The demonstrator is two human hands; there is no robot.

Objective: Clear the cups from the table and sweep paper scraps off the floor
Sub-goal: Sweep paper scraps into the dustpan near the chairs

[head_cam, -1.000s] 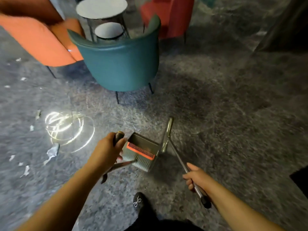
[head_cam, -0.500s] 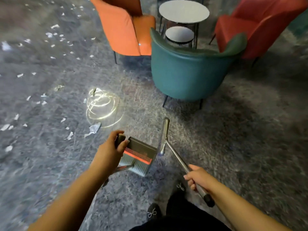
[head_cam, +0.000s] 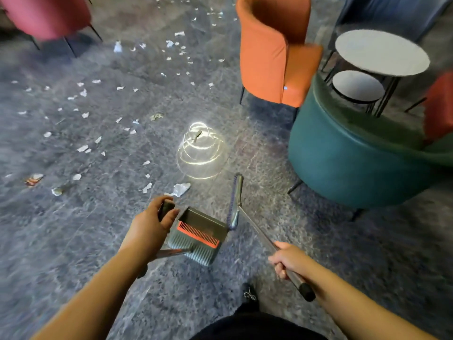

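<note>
Torn white paper scraps (head_cam: 180, 188) litter the grey floor (head_cam: 282, 148), ahead and left of both hands. Head view: left hand (head_cam: 149, 229) grips the grey dustpan's (head_cam: 199, 235) handle; right hand (head_cam: 288, 260) grips the metal broom (head_cam: 235, 200), head lengthwise, just right of the nearest scrap.

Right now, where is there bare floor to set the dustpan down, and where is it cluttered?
Bare floor lies right of the broom, between it and the teal chair, and near your shoe. Paper scraps begin just ahead of the dustpan, and they crowd the floor left of the orange chair.
</note>
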